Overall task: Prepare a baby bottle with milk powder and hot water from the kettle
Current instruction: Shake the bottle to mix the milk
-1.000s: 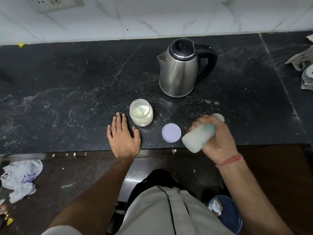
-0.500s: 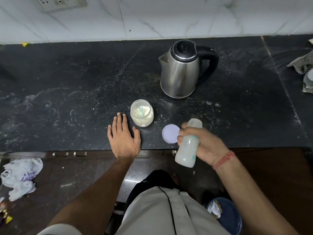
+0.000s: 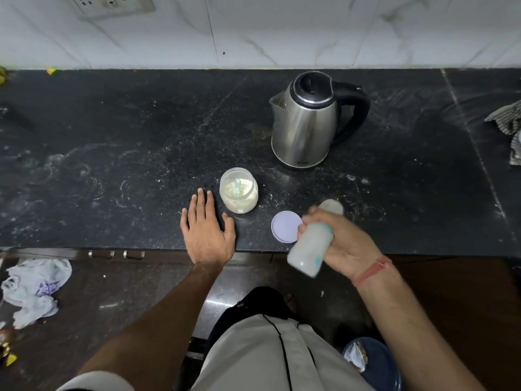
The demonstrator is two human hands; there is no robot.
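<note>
My right hand (image 3: 348,244) grips a capped baby bottle (image 3: 310,249) full of milky white liquid, tilted over the counter's front edge and blurred by motion. My left hand (image 3: 207,231) rests flat with straight fingers on the black counter (image 3: 112,165), just left of an open jar of milk powder (image 3: 239,194) with a green scoop inside. The jar's lilac lid (image 3: 285,230) lies on the counter between the jar and the bottle. A steel kettle (image 3: 306,125) with a black handle stands behind, lid closed.
A white tiled wall with a socket panel (image 3: 112,4) backs the counter. A striped cloth (image 3: 507,122) lies at the right edge. On the floor are crumpled plastic bags (image 3: 33,289) at left and a blue bin (image 3: 375,365) at lower right.
My right hand keeps swinging the bottle: it tilted from right to left and now back to the right. The left hand, jar, lid and kettle stayed put.
</note>
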